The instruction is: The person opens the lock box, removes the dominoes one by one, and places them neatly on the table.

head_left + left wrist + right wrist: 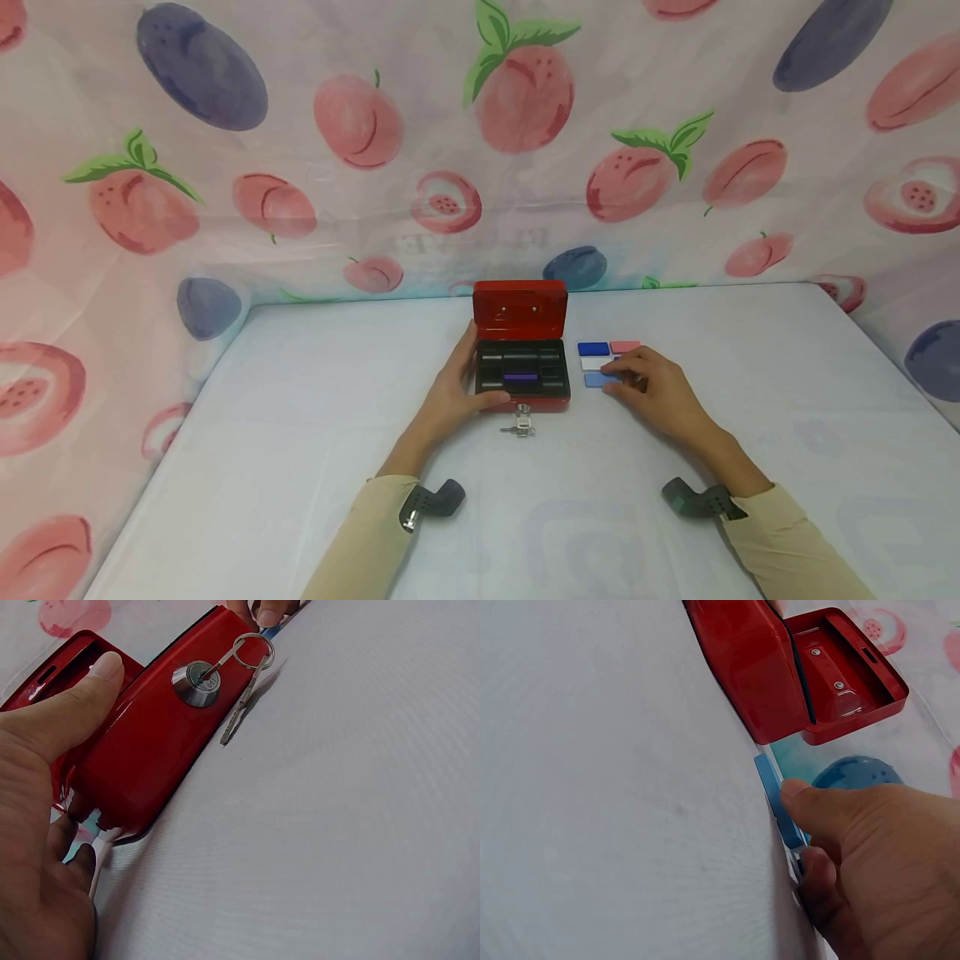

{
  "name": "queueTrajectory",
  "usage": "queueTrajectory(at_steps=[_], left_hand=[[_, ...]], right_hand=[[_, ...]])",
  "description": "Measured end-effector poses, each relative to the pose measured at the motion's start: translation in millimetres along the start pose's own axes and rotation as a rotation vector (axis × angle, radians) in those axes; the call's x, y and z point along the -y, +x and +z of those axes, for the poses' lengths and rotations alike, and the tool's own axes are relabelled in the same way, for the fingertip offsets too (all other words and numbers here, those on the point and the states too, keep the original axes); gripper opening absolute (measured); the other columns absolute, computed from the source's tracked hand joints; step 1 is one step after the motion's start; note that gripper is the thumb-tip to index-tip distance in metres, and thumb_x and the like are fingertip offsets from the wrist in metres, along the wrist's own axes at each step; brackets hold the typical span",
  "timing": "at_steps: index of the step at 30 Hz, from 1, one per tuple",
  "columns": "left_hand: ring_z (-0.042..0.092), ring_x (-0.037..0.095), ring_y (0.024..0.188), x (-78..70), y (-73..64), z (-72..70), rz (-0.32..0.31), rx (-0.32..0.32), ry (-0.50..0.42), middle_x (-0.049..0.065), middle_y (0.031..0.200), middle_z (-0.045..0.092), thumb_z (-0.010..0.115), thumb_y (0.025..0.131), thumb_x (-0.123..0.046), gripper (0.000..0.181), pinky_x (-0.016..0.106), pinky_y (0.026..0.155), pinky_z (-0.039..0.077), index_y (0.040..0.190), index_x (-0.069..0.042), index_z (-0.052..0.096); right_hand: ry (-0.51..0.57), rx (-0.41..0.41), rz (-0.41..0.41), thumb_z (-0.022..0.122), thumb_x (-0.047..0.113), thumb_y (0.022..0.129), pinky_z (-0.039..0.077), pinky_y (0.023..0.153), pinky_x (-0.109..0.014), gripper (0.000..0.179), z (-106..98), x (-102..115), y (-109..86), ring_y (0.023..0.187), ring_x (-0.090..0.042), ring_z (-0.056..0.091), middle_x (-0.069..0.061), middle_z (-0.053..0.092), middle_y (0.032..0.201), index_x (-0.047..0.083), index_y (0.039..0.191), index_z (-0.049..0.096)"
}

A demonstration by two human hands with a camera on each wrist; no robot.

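A red cash box stands with its lid raised and a black compartment tray inside. One purple block lies in a middle compartment. My left hand holds the box at its left side, thumb over the front rim. To the right of the box, my right hand pinches a light blue block between thumb and fingers, low over the table. Beside it lie a dark blue block, a pink block and a white block; my fingers partly hide others.
A key hangs on a ring from another key in the box's front lock. The white-covered table ends at a fruit-printed curtain behind the box. Dark wrist mounts sit at both cuffs.
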State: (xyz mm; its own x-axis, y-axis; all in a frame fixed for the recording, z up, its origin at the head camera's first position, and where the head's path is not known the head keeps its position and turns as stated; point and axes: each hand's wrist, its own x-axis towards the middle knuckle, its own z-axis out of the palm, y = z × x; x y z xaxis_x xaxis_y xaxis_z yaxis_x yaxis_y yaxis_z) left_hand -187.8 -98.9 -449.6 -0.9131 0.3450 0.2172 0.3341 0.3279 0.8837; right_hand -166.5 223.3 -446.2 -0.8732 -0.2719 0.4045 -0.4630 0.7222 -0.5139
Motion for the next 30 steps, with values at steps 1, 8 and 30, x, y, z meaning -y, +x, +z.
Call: queueTrajectory(at_steps=[1, 8, 30], left_hand=[[0.014, 0.004, 0.141, -0.2, 0.0, 0.0, -0.003, 0.000, 0.000, -0.022, 0.155, 0.011, 0.083, 0.074, -0.031, 0.110, 0.036, 0.110, 0.027, 0.152, -0.041, 0.006], [0.014, 0.005, 0.142, -1.8, -0.3, -0.5, -0.004, -0.006, 0.006, -0.022, 0.155, 0.011, 0.082, 0.074, -0.030, 0.109, 0.036, 0.111, 0.027, 0.152, -0.041, 0.007], [0.014, 0.006, 0.142, -0.7, -0.2, 0.3, 0.004, 0.000, -0.013, -0.022, 0.155, 0.012, 0.083, 0.074, -0.031, 0.110, 0.037, 0.111, 0.027, 0.152, -0.041, 0.007]], right_hand=[[0.001, -0.006, -0.002, 0.078, 0.007, 0.078, 0.045, 0.060, -0.023, 0.023, 0, 0, 0.3, 0.073, -0.013, 0.050, -0.001, 0.058, 0.092, 0.010, 0.101, 0.073], [0.016, -0.054, -0.011, 0.079, 0.006, 0.077, 0.040, 0.058, -0.022, 0.023, -4, 7, 3.9, 0.072, -0.016, 0.047, -0.005, 0.061, 0.095, 0.007, 0.099, 0.072], [0.122, -0.082, -0.168, 0.081, 0.004, 0.074, 0.042, 0.059, -0.026, 0.027, 5, 58, 28.9, 0.074, -0.015, 0.048, -0.004, 0.066, 0.089, 0.008, 0.099, 0.072]])
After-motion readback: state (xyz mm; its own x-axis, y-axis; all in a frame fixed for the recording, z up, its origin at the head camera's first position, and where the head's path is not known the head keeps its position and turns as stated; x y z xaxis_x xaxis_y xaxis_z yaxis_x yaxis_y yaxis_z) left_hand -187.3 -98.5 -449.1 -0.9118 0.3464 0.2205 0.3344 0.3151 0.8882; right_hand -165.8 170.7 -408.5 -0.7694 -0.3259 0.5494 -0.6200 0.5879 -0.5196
